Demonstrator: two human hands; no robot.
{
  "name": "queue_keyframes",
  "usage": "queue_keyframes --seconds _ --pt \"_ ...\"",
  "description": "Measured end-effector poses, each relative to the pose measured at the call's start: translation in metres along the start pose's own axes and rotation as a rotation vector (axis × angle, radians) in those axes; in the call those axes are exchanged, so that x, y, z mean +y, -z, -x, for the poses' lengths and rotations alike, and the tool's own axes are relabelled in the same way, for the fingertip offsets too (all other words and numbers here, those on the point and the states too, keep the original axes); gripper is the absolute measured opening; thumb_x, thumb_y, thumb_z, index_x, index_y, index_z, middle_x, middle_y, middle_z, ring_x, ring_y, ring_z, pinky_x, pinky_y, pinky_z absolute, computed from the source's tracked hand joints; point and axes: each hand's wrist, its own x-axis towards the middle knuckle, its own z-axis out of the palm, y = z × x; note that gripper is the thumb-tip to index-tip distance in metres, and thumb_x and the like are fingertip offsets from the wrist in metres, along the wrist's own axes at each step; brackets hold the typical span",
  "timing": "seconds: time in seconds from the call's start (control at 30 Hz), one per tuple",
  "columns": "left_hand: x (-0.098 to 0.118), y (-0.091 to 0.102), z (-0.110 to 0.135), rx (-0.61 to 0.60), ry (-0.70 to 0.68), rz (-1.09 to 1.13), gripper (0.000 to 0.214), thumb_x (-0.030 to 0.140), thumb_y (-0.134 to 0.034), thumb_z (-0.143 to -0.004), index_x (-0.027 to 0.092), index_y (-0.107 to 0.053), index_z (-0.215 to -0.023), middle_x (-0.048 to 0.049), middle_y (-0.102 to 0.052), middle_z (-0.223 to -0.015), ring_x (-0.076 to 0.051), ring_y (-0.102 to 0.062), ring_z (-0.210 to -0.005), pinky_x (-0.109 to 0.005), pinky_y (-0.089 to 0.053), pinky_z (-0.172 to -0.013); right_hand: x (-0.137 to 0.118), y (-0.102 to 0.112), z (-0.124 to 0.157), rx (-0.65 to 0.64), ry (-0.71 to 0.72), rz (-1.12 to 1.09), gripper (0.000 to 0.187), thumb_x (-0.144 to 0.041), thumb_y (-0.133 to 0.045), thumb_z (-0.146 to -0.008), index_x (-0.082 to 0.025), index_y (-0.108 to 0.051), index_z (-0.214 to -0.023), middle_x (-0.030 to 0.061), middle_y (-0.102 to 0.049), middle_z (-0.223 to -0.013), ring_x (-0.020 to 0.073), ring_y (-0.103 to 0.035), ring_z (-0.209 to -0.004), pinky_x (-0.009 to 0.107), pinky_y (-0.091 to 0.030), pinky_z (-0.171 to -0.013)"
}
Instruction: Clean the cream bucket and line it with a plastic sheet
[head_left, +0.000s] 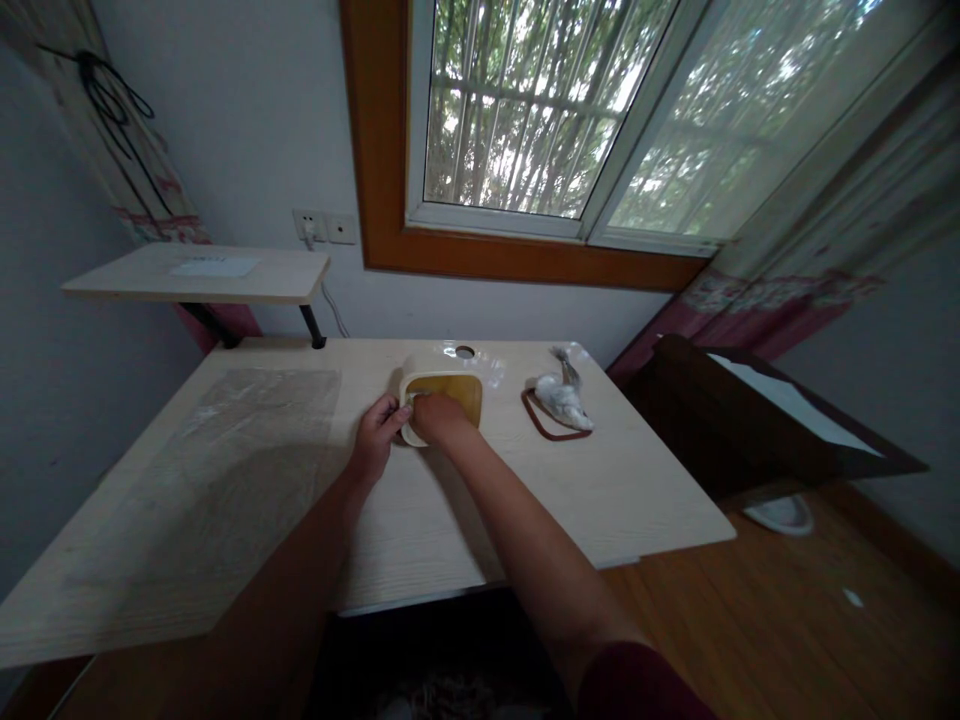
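A small box-shaped container (466, 388) with a pale rim and a yellowish inside stands on the light wooden desk (600, 490). My left hand (379, 428) is closed on its left side, thumb at the rim. Inside the container, toward its left wall, is my right hand (437, 416). Its fingers are curled, and a small pale bit shows by them; what they hold is hidden. To the right, a reddish-brown rounded frame (534, 418) lies flat on the desk, partly under a bunched whitish plastic bag (559, 395).
A clear plastic sheet (255, 450) covers the desk's left part. A raised shelf (195, 275) on black legs stands at the back left. Behind the container is a round cable hole (465, 352). A dark surface with a white sheet (795, 400) is beyond the right edge.
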Motion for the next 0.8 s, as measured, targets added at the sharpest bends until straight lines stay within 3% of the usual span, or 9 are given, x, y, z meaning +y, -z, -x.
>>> queue_keyframes --seconds 0.27,0.43,0.6,0.8 --pt "0.002 0.0 0.001 -0.021 -0.001 -0.038 0.034 0.045 -0.071 -0.083 0.019 -0.05 -0.075 0.0045 -0.046 -0.065 -0.011 -0.044 -0.06 -0.023 -0.034 -0.056 0.005 0.001 0.001 -0.015 0.057 -0.018 0.039 -0.029 -0.041 -0.102 -0.016 -0.067 -0.128 0.0176 -0.073 -0.12 0.0282 -0.071 -0.108 0.037 -0.055 -0.089" --pt "0.003 0.0 0.001 0.039 -0.021 -0.053 0.035 0.045 -0.07 -0.083 0.02 -0.046 -0.074 0.0054 -0.042 -0.065 -0.01 -0.04 -0.059 -0.022 -0.032 -0.055 -0.004 -0.001 0.006 0.042 -0.066 0.001 0.041 -0.027 -0.039 -0.101 -0.01 -0.073 -0.118 0.0237 -0.073 -0.116 0.0317 -0.071 -0.108 0.04 -0.056 -0.087" --pt "0.008 -0.005 0.005 0.024 -0.029 -0.137 0.037 0.046 -0.071 -0.08 0.02 -0.046 -0.071 0.0051 -0.041 -0.065 -0.011 -0.04 -0.06 -0.023 -0.033 -0.056 -0.007 0.0 0.008 0.025 -0.209 0.031 0.037 -0.023 -0.045 -0.098 -0.006 -0.076 -0.11 0.027 -0.073 -0.112 0.0315 -0.073 -0.104 0.038 -0.058 -0.084" --pt "0.01 -0.012 0.005 0.011 -0.039 -0.174 0.035 0.043 -0.07 -0.08 0.02 -0.045 -0.07 0.0051 -0.039 -0.065 -0.011 -0.039 -0.062 -0.023 -0.031 -0.057 -0.005 0.009 0.011 0.009 -0.275 0.08 0.041 -0.018 -0.046 -0.098 0.001 -0.065 -0.128 0.0322 -0.066 -0.124 0.0322 -0.069 -0.114 0.037 -0.058 -0.087"
